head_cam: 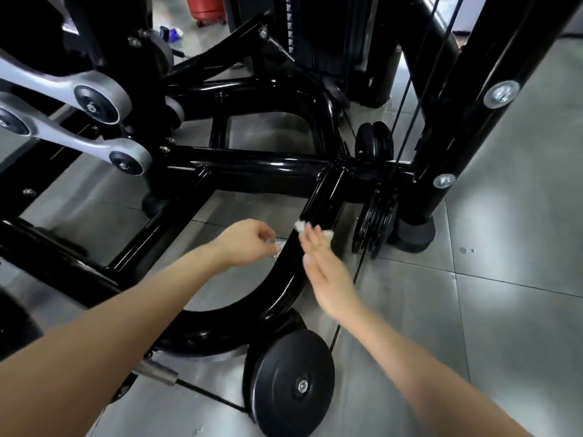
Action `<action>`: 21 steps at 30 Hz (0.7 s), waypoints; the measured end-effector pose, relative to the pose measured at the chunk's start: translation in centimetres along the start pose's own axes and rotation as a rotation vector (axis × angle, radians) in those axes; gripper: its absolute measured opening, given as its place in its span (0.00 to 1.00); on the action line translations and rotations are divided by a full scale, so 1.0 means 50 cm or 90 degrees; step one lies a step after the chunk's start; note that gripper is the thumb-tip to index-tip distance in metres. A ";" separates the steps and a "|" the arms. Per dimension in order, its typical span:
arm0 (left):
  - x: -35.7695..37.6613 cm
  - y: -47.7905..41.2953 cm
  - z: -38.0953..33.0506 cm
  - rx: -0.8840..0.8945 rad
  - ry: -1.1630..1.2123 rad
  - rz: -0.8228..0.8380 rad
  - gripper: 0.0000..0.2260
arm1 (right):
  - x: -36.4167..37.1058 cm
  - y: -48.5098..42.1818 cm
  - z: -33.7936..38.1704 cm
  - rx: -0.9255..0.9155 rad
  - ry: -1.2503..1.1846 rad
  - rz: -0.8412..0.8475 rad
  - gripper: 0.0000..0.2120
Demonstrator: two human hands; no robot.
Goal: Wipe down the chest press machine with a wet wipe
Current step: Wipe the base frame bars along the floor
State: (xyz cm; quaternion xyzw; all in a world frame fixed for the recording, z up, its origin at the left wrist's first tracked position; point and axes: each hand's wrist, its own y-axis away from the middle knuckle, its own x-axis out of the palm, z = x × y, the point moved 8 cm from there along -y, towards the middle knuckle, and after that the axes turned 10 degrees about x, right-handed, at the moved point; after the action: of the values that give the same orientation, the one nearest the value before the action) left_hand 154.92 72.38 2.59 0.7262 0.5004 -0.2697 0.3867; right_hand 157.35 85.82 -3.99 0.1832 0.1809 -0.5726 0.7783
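The wet wipe (315, 230) is a small, soft, limp wad, light and damp by the look of it, so it should mould to the round tube and slide easily on the glossy paint; it is best handled by pressing it flat under the fingers rather than pinching a corner. It sits on the black curved base tube (296, 263) of the chest press machine, low near the floor (504, 294), its white edges showing on either side of the fingertips. The right hand (325, 272) reaches forward with fingers stretched out flat, its grip pressing the wipe against the tube rather than clenching it. The left hand (249, 244) hovers just left of the tube, fingers loosely curled around something small and shiny; what it is I cannot tell. A black pulley wheel (293, 383) stands nearer, below both forearms.
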 end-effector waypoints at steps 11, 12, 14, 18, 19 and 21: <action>0.074 -0.023 0.017 -0.049 0.153 -0.045 0.24 | -0.042 -0.068 -0.012 0.071 -0.188 -0.097 0.19; 0.073 -0.021 0.016 -0.043 0.139 -0.039 0.25 | -0.029 -0.040 -0.004 0.041 -0.158 -0.085 0.19; 0.069 -0.017 0.009 -0.031 0.113 -0.019 0.24 | -0.012 0.011 0.002 -0.017 -0.108 -0.056 0.19; 0.060 -0.019 -0.002 -0.012 0.058 0.031 0.24 | -0.059 -0.056 -0.012 0.032 -0.030 -0.086 0.20; 0.058 -0.023 -0.005 -0.008 0.036 0.047 0.25 | -0.072 -0.084 -0.005 0.042 0.007 -0.093 0.20; 0.052 -0.035 -0.012 0.002 -0.039 0.093 0.25 | -0.080 -0.134 0.018 0.021 0.148 -0.068 0.21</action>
State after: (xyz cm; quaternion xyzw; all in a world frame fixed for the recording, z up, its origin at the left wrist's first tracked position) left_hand 154.22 74.59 0.39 0.7529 0.4334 -0.2633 0.4195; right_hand 149.87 86.82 -1.79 0.2515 0.2698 -0.5912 0.7172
